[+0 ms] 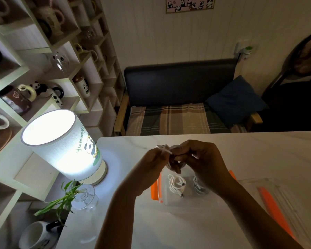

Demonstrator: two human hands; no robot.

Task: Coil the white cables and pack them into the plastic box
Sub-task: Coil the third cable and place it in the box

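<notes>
White cable (166,151), the one being worked, was held in the air between both hands above the far part of the table (187,221), just over the plastic box (187,200). It looked light, thin and limp, yet springy enough that its loops would likely open if let go; the best hold seemed to be a pinch across the gathered loops, with the loose end kept under a fingertip and away from the plugs. Far to the left a lit lamp (65,141) stood at the table's edge, with a glass vase (84,196) of green stems nearer. The left hand (151,162) was raised with its wrist bent, fingers curled and pressed together, pinching the cable's end at its tip. The right hand (199,159) met it from the right, fingers folded around the small bundle, a fingertip hanging below; exactly how many loops it gripped I could not tell. Below them, inside the box, a coiled cable (176,183) lay already packed. At the near right an orange-edged lid (276,209) lay on the table.
</notes>
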